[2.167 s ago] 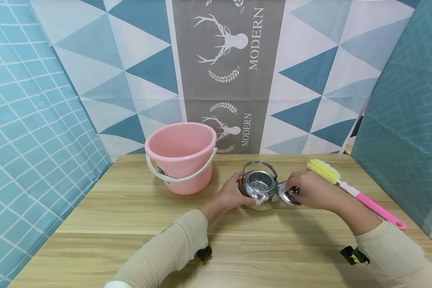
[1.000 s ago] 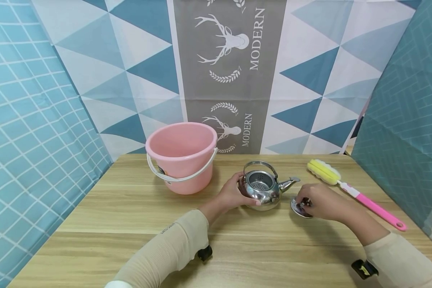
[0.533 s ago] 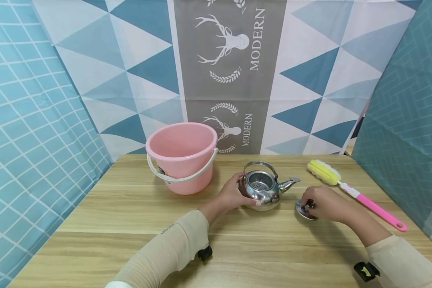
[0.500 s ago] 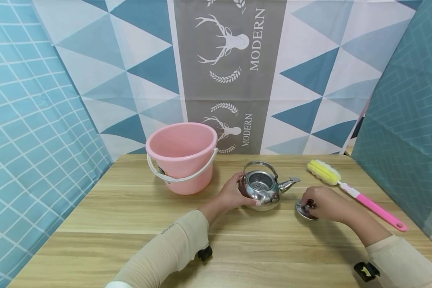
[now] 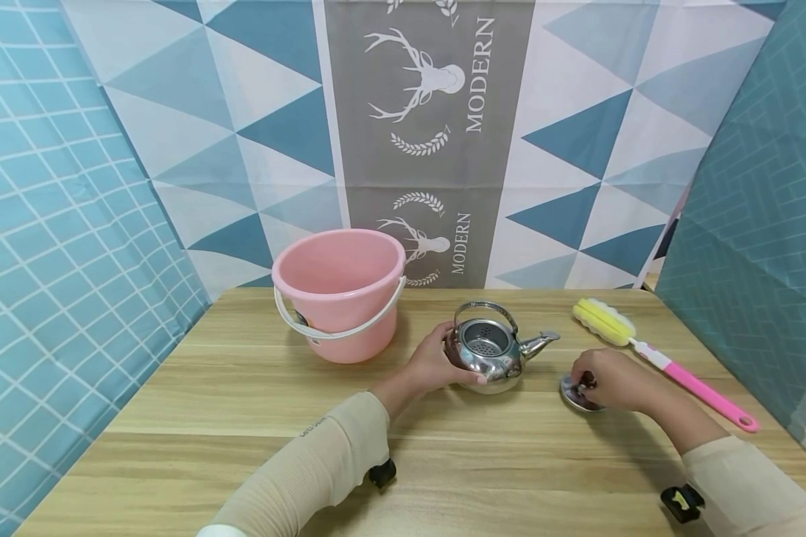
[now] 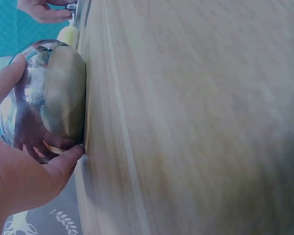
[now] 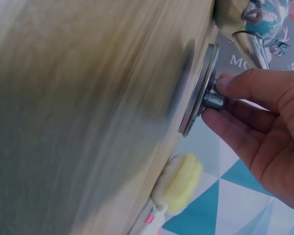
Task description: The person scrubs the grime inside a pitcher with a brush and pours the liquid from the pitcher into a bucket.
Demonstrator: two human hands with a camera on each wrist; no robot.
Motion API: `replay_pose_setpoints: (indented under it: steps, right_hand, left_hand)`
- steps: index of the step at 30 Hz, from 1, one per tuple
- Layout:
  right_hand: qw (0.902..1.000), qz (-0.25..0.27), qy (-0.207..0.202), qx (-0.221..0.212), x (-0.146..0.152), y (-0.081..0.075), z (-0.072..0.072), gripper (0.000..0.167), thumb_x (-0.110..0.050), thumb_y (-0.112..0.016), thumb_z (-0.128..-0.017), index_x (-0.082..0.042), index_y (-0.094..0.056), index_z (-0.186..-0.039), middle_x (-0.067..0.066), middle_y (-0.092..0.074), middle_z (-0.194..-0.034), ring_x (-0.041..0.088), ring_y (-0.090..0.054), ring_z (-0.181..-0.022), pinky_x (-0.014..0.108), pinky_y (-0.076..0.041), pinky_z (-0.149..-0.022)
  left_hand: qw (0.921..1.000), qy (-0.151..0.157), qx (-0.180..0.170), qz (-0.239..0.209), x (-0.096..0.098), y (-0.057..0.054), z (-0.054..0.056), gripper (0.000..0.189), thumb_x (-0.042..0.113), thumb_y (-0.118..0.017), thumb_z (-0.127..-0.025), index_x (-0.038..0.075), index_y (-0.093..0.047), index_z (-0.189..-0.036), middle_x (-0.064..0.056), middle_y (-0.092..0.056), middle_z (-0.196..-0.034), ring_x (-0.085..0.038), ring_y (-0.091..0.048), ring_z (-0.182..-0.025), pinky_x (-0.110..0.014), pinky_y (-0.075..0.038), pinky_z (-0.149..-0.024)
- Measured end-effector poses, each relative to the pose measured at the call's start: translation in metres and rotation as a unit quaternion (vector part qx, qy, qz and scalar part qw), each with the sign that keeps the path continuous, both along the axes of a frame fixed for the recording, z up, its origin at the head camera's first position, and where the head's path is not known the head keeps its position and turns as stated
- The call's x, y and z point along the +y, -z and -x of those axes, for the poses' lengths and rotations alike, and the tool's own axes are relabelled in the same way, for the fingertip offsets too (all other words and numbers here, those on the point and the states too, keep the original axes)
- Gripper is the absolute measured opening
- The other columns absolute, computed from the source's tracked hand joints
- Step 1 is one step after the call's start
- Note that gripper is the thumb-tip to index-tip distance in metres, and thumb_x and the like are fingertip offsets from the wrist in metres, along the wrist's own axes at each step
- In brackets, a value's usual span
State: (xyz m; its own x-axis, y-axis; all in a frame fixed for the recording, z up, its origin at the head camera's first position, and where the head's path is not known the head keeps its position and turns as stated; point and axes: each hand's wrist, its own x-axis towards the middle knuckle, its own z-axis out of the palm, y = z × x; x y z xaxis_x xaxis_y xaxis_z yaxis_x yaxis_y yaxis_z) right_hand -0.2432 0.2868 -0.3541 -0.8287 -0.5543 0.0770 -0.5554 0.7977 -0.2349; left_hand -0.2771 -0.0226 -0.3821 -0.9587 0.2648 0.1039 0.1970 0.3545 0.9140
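Teapot lid (image 5: 575, 398) off pot, near spout (image 5: 536, 345) tip, to right and toward you; low over surface (image 5: 457, 462), contact unclear. Your right hand (image 5: 614, 379) pinches knob (image 7: 215, 100) between thumb and fingers: likely surest hold. Lid looks light, stiff, polished; probably slippery, hardly fragile. Your left hand (image 5: 436, 362) curls round side of steel teapot (image 5: 500, 367), below arched handle (image 5: 486, 304); smooth round body may slide, so spread fingers wide.

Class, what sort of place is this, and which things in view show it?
Probably a staged, household-style work area: creased patterned sheets hang behind and beside a wood-grain table, which bears a metal teapot and a pink bucket.
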Motion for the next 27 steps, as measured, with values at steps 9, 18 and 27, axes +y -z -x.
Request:
replay_pose_setpoints:
  steps: [9,18,27]
  right_hand:
    - [1.0,0.002,-0.007,-0.004,0.0019,0.0022,0.0021,0.019,0.005,-0.076,-0.072,-0.011,-0.068,-0.077,-0.008,-0.059,-0.075,0.007,-0.051,-0.068,0.028,-0.047,-0.058]
    - [0.9997,-0.004,0.005,-0.022,0.0069,0.0047,0.0021,0.021,0.006,-0.078,-0.071,-0.012,-0.068,-0.077,-0.008,-0.059,-0.074,0.007,-0.051,-0.068,0.028,-0.047,-0.057]
    - [0.9997,-0.001,0.005,-0.022,0.0082,0.0058,0.0027,0.022,0.006,-0.077,-0.072,-0.013,-0.067,-0.077,-0.008,-0.058,-0.074,0.006,-0.05,-0.067,0.027,-0.046,-0.057]
  left_hand:
    - [1.0,-0.003,-0.001,0.004,-0.0002,-0.0014,-0.0014,0.109,0.017,-0.097,-0.055,0.006,-0.039,-0.146,-0.011,-0.05,-0.14,-0.028,-0.045,-0.129,-0.042,-0.034,-0.109]
    - [0.9999,0.002,-0.011,0.003,-0.0001,0.0001,-0.0004,0.11,0.018,-0.097,-0.055,0.007,-0.038,-0.147,-0.01,-0.05,-0.14,-0.027,-0.045,-0.129,-0.042,-0.034,-0.109]
    - [1.0,-0.003,-0.008,0.0,-0.0006,0.0,-0.0006,0.109,0.018,-0.098,-0.054,0.007,-0.039,-0.146,-0.011,-0.05,-0.139,-0.027,-0.045,-0.128,-0.043,-0.034,-0.109]
